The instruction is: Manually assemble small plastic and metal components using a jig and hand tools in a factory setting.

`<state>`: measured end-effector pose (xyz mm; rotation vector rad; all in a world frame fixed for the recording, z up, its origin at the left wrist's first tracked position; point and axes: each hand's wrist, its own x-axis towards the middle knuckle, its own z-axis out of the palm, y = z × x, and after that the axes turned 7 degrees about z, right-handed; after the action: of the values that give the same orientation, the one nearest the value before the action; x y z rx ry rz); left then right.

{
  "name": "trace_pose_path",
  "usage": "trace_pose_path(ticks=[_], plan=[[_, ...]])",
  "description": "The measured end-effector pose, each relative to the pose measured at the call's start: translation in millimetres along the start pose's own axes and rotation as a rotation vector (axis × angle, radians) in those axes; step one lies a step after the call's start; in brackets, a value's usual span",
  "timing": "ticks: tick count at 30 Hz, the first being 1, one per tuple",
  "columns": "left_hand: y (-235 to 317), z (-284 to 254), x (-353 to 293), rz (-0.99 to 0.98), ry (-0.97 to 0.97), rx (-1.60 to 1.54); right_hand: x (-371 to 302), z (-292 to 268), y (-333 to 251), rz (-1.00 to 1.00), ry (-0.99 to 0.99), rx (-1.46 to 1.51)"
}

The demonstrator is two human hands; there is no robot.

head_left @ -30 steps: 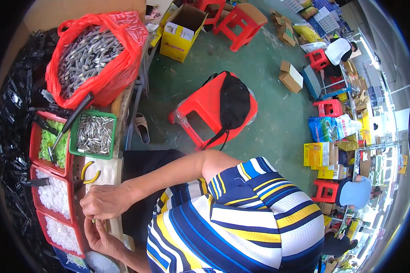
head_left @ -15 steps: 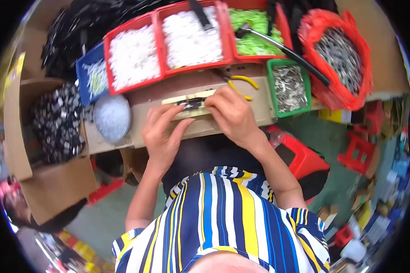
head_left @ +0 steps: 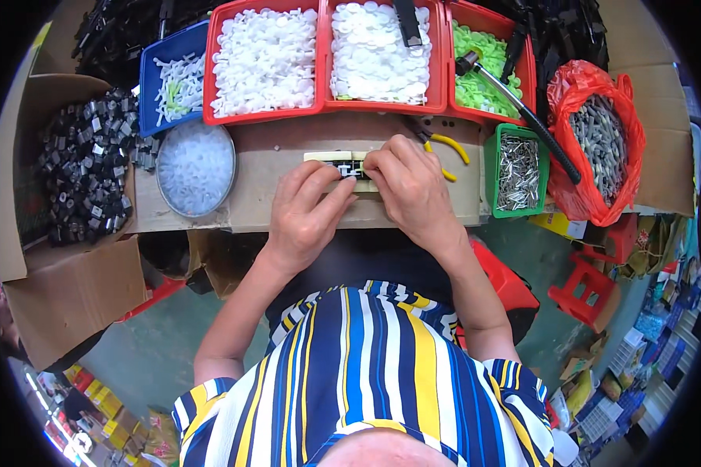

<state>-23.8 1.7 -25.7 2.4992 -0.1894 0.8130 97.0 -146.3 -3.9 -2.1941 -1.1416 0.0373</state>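
Along the far edge of my cardboard bench (head_left: pixel 249 198) stand two red trays of white pieces (head_left: pixel 265 62), a blue bin (head_left: pixel 160 58), a small green box of metal pins (head_left: pixel 516 171) and a red bag (head_left: pixel 600 140). Half a second ago the bench sat smaller and tilted; now it is level and near. My left hand (head_left: pixel 308 214) and right hand (head_left: pixel 413 191) meet on the pale strip (head_left: pixel 327 158), fingertips pinching a small dark part (head_left: pixel 349 169), though I cannot tell how firmly. Yellow-handled pliers (head_left: pixel 444 144) lie just beside my right hand.
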Motion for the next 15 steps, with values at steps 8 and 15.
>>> trace_pose_path(ticks=[8,15], plan=[[-4.6,1.4,-2.9,0.141,-0.104,0.106,7.0,-9.1,-4.9,-0.001,-0.114,-0.055],[-3.0,-0.2,-2.5,0.184,-0.143,0.172,8.7,-11.0,-7.4,0.003,-0.14,-0.079]])
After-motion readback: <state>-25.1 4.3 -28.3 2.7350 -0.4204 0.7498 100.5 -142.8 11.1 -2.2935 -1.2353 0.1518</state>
